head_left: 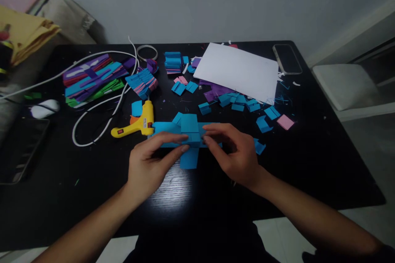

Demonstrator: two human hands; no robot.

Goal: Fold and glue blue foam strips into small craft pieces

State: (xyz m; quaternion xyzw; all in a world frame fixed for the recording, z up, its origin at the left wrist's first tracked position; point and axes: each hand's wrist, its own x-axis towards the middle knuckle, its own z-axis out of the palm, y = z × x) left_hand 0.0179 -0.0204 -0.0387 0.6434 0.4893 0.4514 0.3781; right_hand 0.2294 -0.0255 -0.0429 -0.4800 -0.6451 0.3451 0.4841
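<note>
A blue folded-paper cross shape [189,128] lies on the black table [324,160] in front of me. My left hand [151,164] pinches its left arm, thumb and forefinger closed on the paper near the middle. My right hand [236,154] pinches it from the right side, fingertips meeting the left hand's at the centre. A yellow glue gun [135,125] lies just left of the paper piece, its nozzle touching or close to the blue strip.
Several small blue folded pieces [243,104] lie scattered behind, with a pink square [285,122]. A white sheet [239,72], a phone [286,58], stacked coloured paper strips [92,78], a white cable [101,127], a tape roll [147,52] and a tablet [21,148] are around.
</note>
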